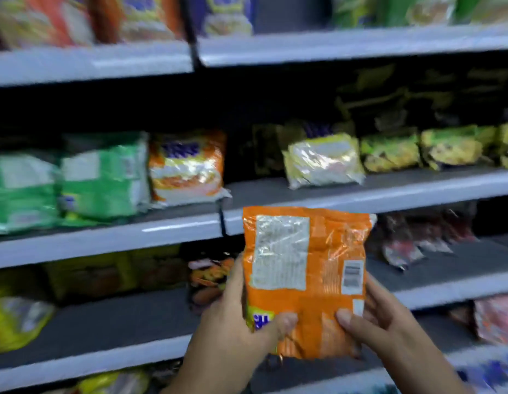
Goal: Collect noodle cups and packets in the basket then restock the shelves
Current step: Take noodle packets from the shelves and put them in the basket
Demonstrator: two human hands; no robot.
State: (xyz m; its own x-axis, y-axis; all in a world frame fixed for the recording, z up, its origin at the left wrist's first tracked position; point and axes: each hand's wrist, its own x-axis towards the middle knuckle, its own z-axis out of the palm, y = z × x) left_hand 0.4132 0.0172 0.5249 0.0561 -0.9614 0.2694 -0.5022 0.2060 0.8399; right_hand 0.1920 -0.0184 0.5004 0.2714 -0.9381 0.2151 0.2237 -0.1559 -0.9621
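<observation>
Both hands hold one orange noodle packet (306,280) upright in front of the shelves, with its back side turned to the camera. On this back side there is a pale panel of small print and a barcode near the right edge; the text is too blurred to read. The left hand (244,322) grips the lower left edge of the packet, the thumb pressed on the front of the foil and the fingers behind it. The right hand (372,317) grips the lower right edge in the same way, its thumb lying on the packet near the bottom. So each hand is closed around the packet, not wide.

The packet is in the air, just below the front edge of the middle shelf (360,197) and in front of the lower shelf (119,317). On the middle shelf, to the left, green packets (84,180) stand side by side, and just beside them is another orange packet (187,169). Further right on the same shelf lies a yellow packet (323,160), then more yellow-green packets (417,149) in a row. The top shelf (332,44) also carries packets, but they are strongly blurred. On the lower shelf, at the far left, a yellow bag (16,319) is seen, and dark red packets (412,237) lie at the right
</observation>
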